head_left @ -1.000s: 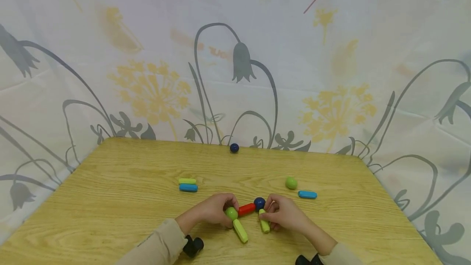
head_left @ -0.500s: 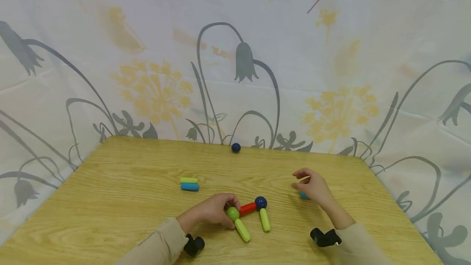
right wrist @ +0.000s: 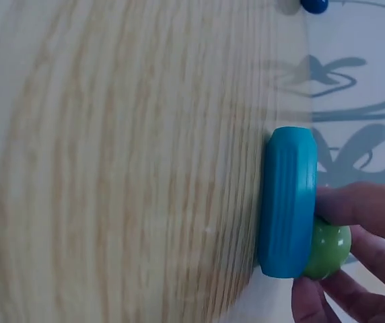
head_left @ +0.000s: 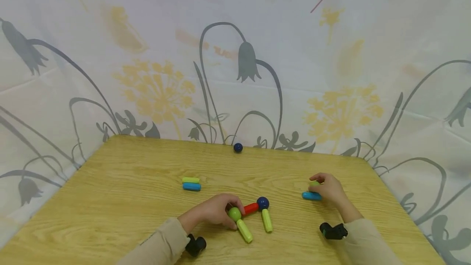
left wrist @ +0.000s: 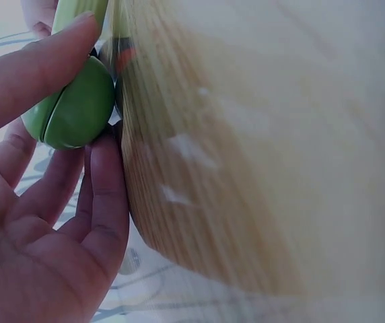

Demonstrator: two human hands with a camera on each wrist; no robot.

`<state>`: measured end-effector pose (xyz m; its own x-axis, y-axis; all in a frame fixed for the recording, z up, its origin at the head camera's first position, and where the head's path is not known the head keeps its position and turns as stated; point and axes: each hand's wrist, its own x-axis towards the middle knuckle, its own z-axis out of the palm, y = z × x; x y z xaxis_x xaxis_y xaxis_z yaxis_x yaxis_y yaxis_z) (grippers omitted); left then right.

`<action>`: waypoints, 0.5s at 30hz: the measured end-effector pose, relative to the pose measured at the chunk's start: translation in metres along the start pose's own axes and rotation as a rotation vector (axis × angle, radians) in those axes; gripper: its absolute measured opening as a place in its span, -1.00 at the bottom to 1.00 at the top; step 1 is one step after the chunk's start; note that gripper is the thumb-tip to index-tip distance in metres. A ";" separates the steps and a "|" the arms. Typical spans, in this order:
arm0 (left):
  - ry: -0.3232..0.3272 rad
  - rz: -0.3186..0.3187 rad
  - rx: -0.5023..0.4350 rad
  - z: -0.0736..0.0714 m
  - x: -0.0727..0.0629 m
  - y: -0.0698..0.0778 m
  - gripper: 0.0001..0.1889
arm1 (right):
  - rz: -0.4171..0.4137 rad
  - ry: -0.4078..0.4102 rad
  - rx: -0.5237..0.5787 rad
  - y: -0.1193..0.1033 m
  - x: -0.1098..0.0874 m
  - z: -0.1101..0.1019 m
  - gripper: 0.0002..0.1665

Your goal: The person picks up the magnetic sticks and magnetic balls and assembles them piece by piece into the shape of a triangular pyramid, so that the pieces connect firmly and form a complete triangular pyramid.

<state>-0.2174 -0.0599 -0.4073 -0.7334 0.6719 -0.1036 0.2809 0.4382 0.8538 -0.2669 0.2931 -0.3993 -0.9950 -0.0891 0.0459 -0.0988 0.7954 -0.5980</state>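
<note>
Fingers of your right hand point(head_left: 329, 190) close narrowly around the loose green ball point(right wrist: 330, 250), beside the blue rod point(right wrist: 289, 202) and well to the right of the red rod point(head_left: 251, 209); whether the ball is off the worktop point(head_left: 140, 199) cannot be told. Your left hand point(head_left: 215, 210) pinches the joined green ball point(head_left: 234, 214) at the red rod's left end, with the navy ball point(head_left: 263, 203) at its right end. You seem to be collecting another piece while steadying the assembly. What's probably called for next is a clean lift that doesn't nudge the blue rod, your left grip kept quiet. A second ago your right hand was on the right lime rod point(head_left: 267, 221), nearer you than the red rod; now that is released, and the loose green ball sits farther right of the red rod.
</note>
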 end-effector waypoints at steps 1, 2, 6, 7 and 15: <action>0.001 -0.001 0.006 0.000 0.000 0.000 -0.70 | -0.005 0.005 -0.005 0.000 -0.001 0.000 -0.63; 0.002 -0.001 0.010 0.000 0.000 0.000 -0.71 | -0.013 0.011 -0.007 0.000 -0.002 0.000 -0.64; 0.006 0.000 0.029 0.001 0.000 0.001 -0.72 | -0.037 0.023 0.030 -0.005 -0.008 0.001 -0.62; 0.007 0.000 0.032 0.000 0.000 0.001 -0.72 | -0.040 0.023 0.050 -0.007 -0.010 0.002 -0.61; 0.017 0.006 0.051 0.001 -0.001 0.002 -0.74 | -0.063 0.004 0.105 -0.026 -0.028 0.014 -0.53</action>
<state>-0.2154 -0.0589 -0.4059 -0.7421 0.6642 -0.0895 0.3160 0.4646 0.8272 -0.2367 0.2668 -0.3965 -0.9869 -0.1340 0.0893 -0.1590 0.7212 -0.6743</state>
